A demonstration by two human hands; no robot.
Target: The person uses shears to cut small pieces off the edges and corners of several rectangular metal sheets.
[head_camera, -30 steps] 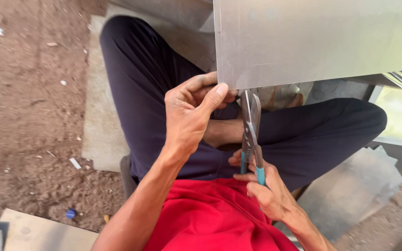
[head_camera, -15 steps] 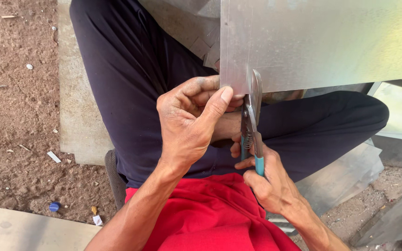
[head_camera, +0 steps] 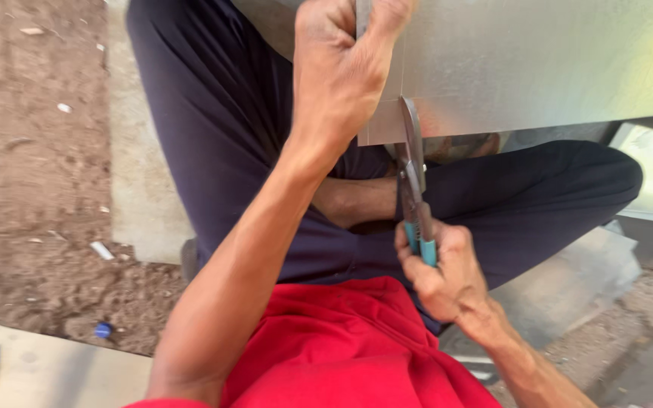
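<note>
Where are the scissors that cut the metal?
The metal snips sit mid-frame in the right hand, blades biting the metal sheet's lower edge, beside the left hand.

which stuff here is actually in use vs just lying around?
In use:
metal sheet, gripped at its edge by left hand
tin snips, blades at the sheet's lower edge, teal handles in right hand

Lying about:
blue cap on the dirt
pale board

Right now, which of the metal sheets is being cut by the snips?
The large shiny metal sheet above the lap: the left hand grips its edge, and the snips in the right hand bite its lower edge.
</note>
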